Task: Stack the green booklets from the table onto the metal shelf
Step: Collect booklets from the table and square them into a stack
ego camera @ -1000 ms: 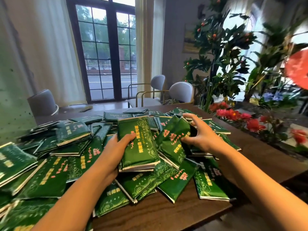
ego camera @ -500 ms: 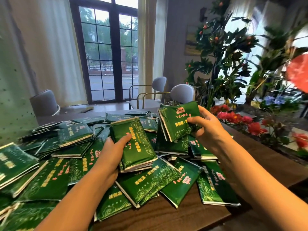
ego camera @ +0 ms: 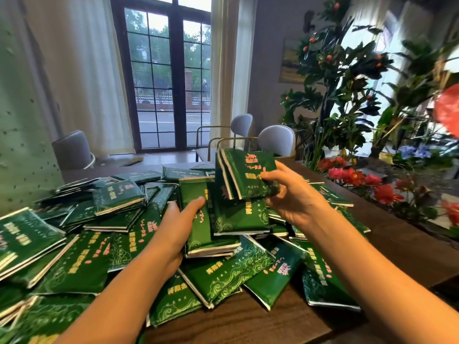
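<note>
**Slip and spill risks while two handfuls are meeting over the heap**

We are noting the loose green booklets lying in an overlapping heap across the left and middle of the tabletop, some close to its near edge. We are judging this the first hazard. A forearm dragging across the glossy covers could be pushing a few off that edge.

The left hand is clamping a held stack above the middle of the heap. Its thumb is pressing on the top cover. The fingers underneath are hidden, so we cannot tell how they lie. One booklet is sitting askew on the stack's right side, and we are expecting it to slide first if the stack tilts.

The right hand is pinching a small bundle, thumb on the front cover and fingers curled behind. The bundle is tilting just above the stack's far right corner, and we cannot tell whether the two are touching. The grip is sitting near one edge only, so inner booklets could be slipping out as the bundle comes down.

Red flowers are crowding the tabletop's right edge, where a swinging elbow could be catching them.

The metal shelf is out of view. We are judging that an uneven stack could fan apart on the way there.
</note>
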A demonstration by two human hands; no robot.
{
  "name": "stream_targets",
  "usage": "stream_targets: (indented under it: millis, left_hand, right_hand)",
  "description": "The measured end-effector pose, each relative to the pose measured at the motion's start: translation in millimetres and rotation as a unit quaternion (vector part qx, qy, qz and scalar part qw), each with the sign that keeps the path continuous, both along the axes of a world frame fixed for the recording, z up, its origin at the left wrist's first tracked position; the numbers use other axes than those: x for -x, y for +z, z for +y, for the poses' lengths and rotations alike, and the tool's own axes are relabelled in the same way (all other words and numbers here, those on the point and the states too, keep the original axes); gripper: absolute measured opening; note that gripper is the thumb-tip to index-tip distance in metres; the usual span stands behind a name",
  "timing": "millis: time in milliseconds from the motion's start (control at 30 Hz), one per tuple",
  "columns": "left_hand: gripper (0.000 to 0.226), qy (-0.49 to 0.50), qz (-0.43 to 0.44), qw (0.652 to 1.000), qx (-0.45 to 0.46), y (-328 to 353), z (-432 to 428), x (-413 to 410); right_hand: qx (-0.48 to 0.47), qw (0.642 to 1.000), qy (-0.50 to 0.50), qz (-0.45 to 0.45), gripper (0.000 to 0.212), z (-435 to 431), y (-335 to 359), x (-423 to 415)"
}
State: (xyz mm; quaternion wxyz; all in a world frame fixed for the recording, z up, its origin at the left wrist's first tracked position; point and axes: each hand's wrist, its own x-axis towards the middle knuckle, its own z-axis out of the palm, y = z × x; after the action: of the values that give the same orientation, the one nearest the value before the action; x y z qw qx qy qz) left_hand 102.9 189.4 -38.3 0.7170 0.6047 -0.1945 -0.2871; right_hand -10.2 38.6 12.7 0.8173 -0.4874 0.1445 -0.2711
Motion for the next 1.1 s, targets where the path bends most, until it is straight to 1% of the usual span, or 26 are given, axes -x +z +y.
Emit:
stream_targets:
  millis: [67,100,133,200,233,267,300,367,400,433,500,567,600,667,700,767,833,900,933,1033,1100]
  left_hand:
    - [0.117,-0.006,0.003,1.0,0.006,-1.9,-1.4,-1.2]
    - [0.12,-0.016,0.014,1.0,0.02,-3.1,-0.8,-2.3]
    - [0.11,-0.016,0.034,0.999,0.028,-2.9,-0.5,-2.1]
    - [0.077,-0.021,0.049,0.998,0.029,3.5,2.2,2.5]
    - [0.069,-0.029,0.049,0.998,0.026,6.4,3.1,3.6]
    - [0.067,-0.038,0.048,0.998,0.022,4.6,1.1,1.7]
    - [0.06,-0.047,0.044,0.998,0.023,3.2,0.1,0.6]
    - [0.039,-0.057,0.025,0.998,0.027,0.1,-1.9,-1.0]
    - [0.035,-0.06,0.021,0.998,0.023,-0.5,-2.2,-0.3]
    - [0.035,-0.06,0.02,0.998,0.018,0.7,-1.9,1.9]
    - [0.034,-0.062,0.02,0.998,0.019,-0.6,-1.7,1.3]
    - [0.035,-0.069,0.044,0.996,0.02,-0.2,-0.2,-0.5]
    - [0.035,-0.072,0.055,0.996,0.024,0.4,0.6,-1.3]
    - [0.033,-0.073,0.075,0.994,0.032,1.7,2.6,-2.3]
    - [0.032,-0.069,0.083,0.994,0.034,1.8,3.0,-3.2]
    - [0.036,-0.066,0.096,0.992,0.039,1.7,2.7,-3.8]
    - [0.032,-0.071,0.098,0.992,0.041,1.3,3.0,-2.9]
    - [0.018,-0.082,0.09,0.992,0.044,2.0,3.7,-1.0]
    - [0.015,-0.087,0.087,0.991,0.047,2.6,3.9,0.0]
    - [0.025,-0.099,0.088,0.99,0.051,3.5,3.1,2.0]
    - [0.031,-0.107,0.094,0.988,0.054,4.9,2.8,3.9]
  right_hand:
    - [-0.017,1.0,-0.011,0.018,0.029,8.9,-6.2,-6.7]
    - [-0.033,0.999,-0.017,0.02,0.029,14.2,-9.4,-10.0]
    - [-0.041,0.998,-0.026,0.026,0.03,18.4,-12.3,-12.4]
    - [-0.039,0.998,-0.043,0.038,0.043,26.3,-17.9,-15.5]
    - [-0.043,0.997,-0.049,0.039,0.049,28.1,-21.2,-17.9]
    - [-0.048,0.997,-0.054,0.042,0.052,29.1,-23.8,-20.5]
    - [-0.049,0.996,-0.057,0.047,0.052,29.6,-26.4,-22.9]
    - [-0.062,0.995,-0.059,0.047,0.046,28.3,-29.7,-26.8]
    - [-0.067,0.995,-0.065,0.044,0.044,26.1,-31.0,-28.2]
    - [-0.065,0.994,-0.077,0.04,0.046,23.7,-31.5,-28.2]
    - [-0.042,0.992,-0.113,0.033,0.048,18.7,-29.5,-26.2]
    - [-0.021,0.988,-0.154,0.018,0.046,11.4,-25.6,-22.2]
    - [-0.011,0.986,-0.167,0.007,0.044,7.9,-23.5,-19.9]
    - [0.004,0.985,-0.174,-0.009,0.032,1.7,-20.7,-17.1]
    - [0.011,0.985,-0.171,-0.02,0.026,-0.2,-19.3,-16.5]
    - [0.027,0.987,-0.153,-0.036,0.022,-1.6,-16.3,-14.6]
    - [0.055,0.99,-0.127,-0.025,0.026,0.2,-13.5,-12.4]
    - [0.098,0.99,-0.104,-0.001,0.034,4.6,-13.7,-12.2]
    - [0.128,0.987,-0.096,0.015,0.039,7.2,-16.0,-14.0]
    - [0.264,0.958,-0.092,0.07,0.05,16.8,-22.1,-20.1]
    - [0.335,0.934,-0.103,0.067,0.053,25.4,-24.5,-25.1]
